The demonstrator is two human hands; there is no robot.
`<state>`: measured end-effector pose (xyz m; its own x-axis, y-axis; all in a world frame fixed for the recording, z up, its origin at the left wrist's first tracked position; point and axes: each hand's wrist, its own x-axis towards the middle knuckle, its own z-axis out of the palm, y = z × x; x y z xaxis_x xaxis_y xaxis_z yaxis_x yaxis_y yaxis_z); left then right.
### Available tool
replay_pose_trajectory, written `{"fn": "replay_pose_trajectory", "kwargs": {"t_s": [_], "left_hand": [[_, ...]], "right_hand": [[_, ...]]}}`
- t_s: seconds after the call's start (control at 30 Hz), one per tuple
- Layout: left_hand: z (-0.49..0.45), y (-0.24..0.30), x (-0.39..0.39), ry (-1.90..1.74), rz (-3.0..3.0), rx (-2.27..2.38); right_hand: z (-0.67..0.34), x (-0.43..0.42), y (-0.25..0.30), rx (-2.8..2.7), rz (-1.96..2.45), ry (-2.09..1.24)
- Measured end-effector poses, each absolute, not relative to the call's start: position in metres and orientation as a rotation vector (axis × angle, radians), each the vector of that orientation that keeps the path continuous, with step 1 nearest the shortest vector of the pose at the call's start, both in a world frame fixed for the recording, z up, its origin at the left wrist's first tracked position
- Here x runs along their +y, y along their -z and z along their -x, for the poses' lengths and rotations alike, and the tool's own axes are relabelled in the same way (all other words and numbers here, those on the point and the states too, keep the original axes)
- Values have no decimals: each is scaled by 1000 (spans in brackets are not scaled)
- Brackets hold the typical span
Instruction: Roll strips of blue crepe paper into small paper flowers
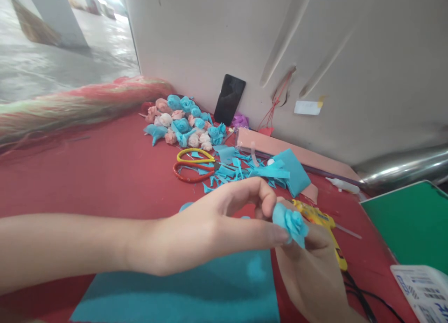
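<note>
A small blue crepe-paper rose (293, 224) is held up over the table. My left hand (213, 229) comes in from the left and pinches a petal between thumb and fingers. Behind and below the flower, my right hand (310, 271) is closed around its base; some of those fingertips are hidden. Under both hands lies a large blue paper sheet (196, 290). A yellow glue gun (317, 215) rests just behind my right hand, partly covered by it. Scissors (194, 166) with yellow and red handles lie beyond my left hand among blue paper scraps (238, 171).
Blue, pink and white paper roses (182, 124) are heaped at the back, near a black phone (229, 99) leaning on the wall. Folded blue paper (294, 171) and a pink strip (290, 152) lie beyond. On the right are a green board (413, 225) and a printed label sheet (420, 285).
</note>
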<state>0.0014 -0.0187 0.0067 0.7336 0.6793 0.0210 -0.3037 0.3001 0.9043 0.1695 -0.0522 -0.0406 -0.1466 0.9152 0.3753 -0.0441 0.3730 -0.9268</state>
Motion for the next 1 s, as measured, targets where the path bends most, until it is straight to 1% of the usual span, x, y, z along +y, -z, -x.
{"fn": "replay_pose_trajectory", "kwargs": {"t_s": [0.23, 0.57, 0.73, 1.0], "left_hand": [[-2, -7, -18, -676, -1026, 370], [-2, -6, -18, -644, -1048, 375], [-2, -6, -20, -632, -1047, 375], [-1, -4, -21, -632, -1000, 313]], "right_hand": [[-172, -53, 41, -1521, 864, -894], [-171, -57, 40, -1498, 872, -881], [-169, -56, 38, -1510, 932, -777], [-167, -56, 33, -1551, 894, -675]]}}
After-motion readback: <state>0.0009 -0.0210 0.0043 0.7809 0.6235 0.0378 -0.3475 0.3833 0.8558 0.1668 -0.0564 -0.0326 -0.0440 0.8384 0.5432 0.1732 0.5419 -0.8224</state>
